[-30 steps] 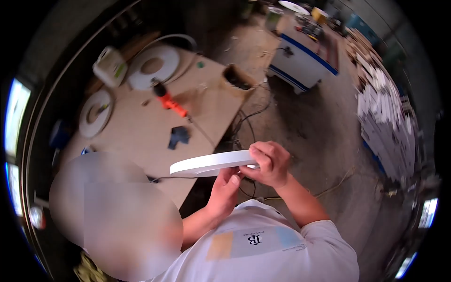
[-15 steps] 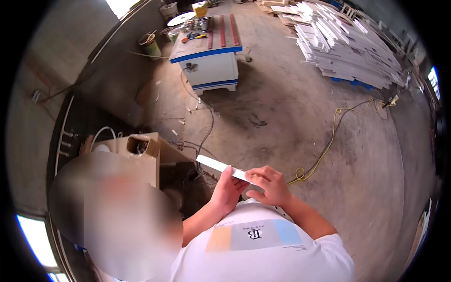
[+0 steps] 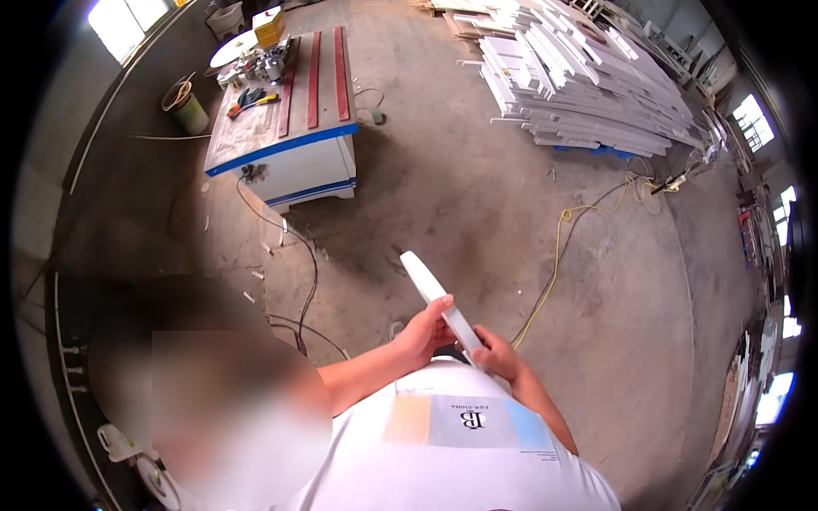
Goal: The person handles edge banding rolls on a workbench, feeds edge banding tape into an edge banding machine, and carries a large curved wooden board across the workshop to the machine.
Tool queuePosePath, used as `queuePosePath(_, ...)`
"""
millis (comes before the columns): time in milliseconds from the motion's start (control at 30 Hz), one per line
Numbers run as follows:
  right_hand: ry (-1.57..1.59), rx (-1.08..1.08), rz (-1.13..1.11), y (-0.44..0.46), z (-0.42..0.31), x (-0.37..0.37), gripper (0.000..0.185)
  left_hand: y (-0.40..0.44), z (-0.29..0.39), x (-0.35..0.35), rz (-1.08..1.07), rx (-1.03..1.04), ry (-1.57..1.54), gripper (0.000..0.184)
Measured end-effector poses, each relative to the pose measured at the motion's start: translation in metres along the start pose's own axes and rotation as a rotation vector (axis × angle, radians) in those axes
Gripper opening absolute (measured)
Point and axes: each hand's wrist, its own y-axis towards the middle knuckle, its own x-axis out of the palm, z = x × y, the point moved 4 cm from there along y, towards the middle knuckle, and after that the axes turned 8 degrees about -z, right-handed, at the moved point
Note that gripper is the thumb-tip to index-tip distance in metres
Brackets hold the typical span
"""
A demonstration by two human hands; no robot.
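Note:
A long, narrow white board (image 3: 423, 277) slants in front of my chest, its far end pointing up and to the left. My left hand (image 3: 426, 329) grips it around the middle, with the thumb lying on top. Lower down, near the end closest to my shirt, my right hand (image 3: 498, 353) is closed on the same board. The fingers beneath the board are partly hidden. What the board is made of I cannot tell.
Ahead on the left stands a workbench (image 3: 298, 183) with red strips, tools and a yellow box. White boards (image 3: 588, 94) are piled on a blue pallet at the far right. A yellow cable (image 3: 558, 243) and black hoses (image 3: 313, 281) lie on the concrete floor. A blurred area covers the lower left.
The view has turned to the right. The board has swung to point more steeply forward, and my right hand has shifted from its upper face to grip its near end.

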Motion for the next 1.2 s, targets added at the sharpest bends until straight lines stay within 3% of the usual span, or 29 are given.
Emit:
queuePosePath(233, 0.077, -0.100, 0.157, 0.116, -0.072, -0.131, 0.076, 0.134, 0.170, 0.007, -0.021, -0.026, 0.130, 0.054)
queuePosePath(433, 0.075, -0.054, 0.038, 0.269, -0.131, -0.305, 0.072, 0.290, 0.317, -0.014, 0.092, -0.034, 0.032, 0.061)
queuePosePath(600, -0.241, 0.000, 0.077, 0.374, -0.253, -0.416, 0.068, 0.376, 0.454, -0.005, 0.112, 0.107, -0.066, 0.077)
queuePosePath(733, -0.502, 0.102, 0.046, 0.463, -0.339, -0.487, 0.070, 0.427, 0.554, -0.003, 0.192, 0.223, -0.212, 0.077)
queuePosePath(900, -0.599, 0.173, -0.050, 0.611, -0.395, -0.579, 0.068, 0.530, 0.684, -0.058, 0.332, 0.206, -0.228, 0.060)
queuePosePath(1000, -0.414, 0.188, -0.039, 0.715, -0.410, -0.638, 0.066, 0.589, 0.777, -0.100, 0.294, 0.173, -0.271, 0.059)
queuePosePath(1200, -0.481, 0.116, -0.040, 0.879, -0.524, -0.721, 0.064, 0.666, 0.975, -0.134, 0.303, 0.198, -0.241, 0.053)
